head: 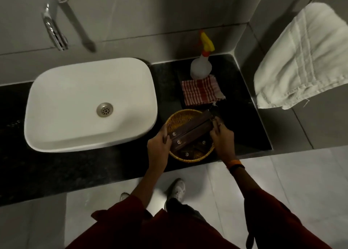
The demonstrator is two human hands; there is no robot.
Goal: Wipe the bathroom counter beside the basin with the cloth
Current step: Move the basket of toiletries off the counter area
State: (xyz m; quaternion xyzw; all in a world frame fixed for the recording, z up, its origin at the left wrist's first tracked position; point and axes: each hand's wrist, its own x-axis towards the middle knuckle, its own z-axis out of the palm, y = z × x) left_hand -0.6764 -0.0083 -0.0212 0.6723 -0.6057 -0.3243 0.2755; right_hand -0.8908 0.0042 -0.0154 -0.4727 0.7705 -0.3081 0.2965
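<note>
Your left hand [158, 145] and right hand [221, 135] both gripped the wicker basket [180, 117] of dark boxes [190, 132] on the counter [165, 83]; checked cloth [201, 92] lay untouched behind it.

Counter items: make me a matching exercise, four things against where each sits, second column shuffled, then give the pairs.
Things:
1. spray bottle
2. checked cloth
3. wicker basket
4. white towel

Places:
A. hanging at the right wall
B. between both hands
C. at the back of the counter
D. flat between bottle and basket

Pairs: 1-C, 2-D, 3-B, 4-A
</note>
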